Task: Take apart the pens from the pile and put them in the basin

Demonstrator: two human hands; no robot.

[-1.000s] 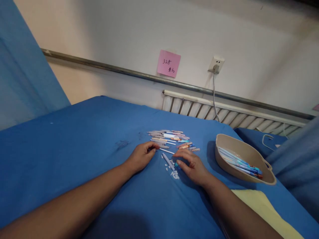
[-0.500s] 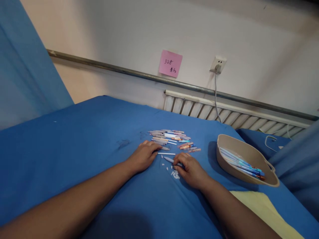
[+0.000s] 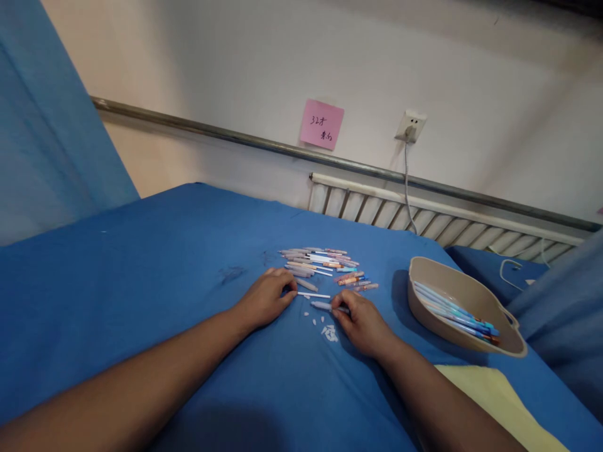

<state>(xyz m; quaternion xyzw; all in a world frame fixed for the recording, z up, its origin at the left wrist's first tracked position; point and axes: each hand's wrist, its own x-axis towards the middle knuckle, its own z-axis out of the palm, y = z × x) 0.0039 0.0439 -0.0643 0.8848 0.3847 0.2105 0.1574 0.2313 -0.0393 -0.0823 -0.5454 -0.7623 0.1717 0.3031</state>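
A pile of loose pens and pen parts (image 3: 320, 263) lies on the blue cloth (image 3: 141, 282). My right hand (image 3: 360, 323) is closed in a pinch on a pale pen barrel (image 3: 323, 306) lying on the cloth. My left hand (image 3: 266, 298) rests on the cloth with its fingers curled, the fingertips touching a thin white refill (image 3: 313, 295). Several small white bits (image 3: 325, 326) lie between the two hands.
A beige tray (image 3: 424, 301) holding several blue pens stands at the right. A yellow cloth (image 3: 490, 395) lies at the lower right. Behind are a wall with a pink note (image 3: 321, 123), a socket (image 3: 411, 125) and a radiator (image 3: 424, 213).
My right hand closed from spread fingers onto the pen barrel and turned it to lie sideways. My left hand moved slightly onto the white refill.
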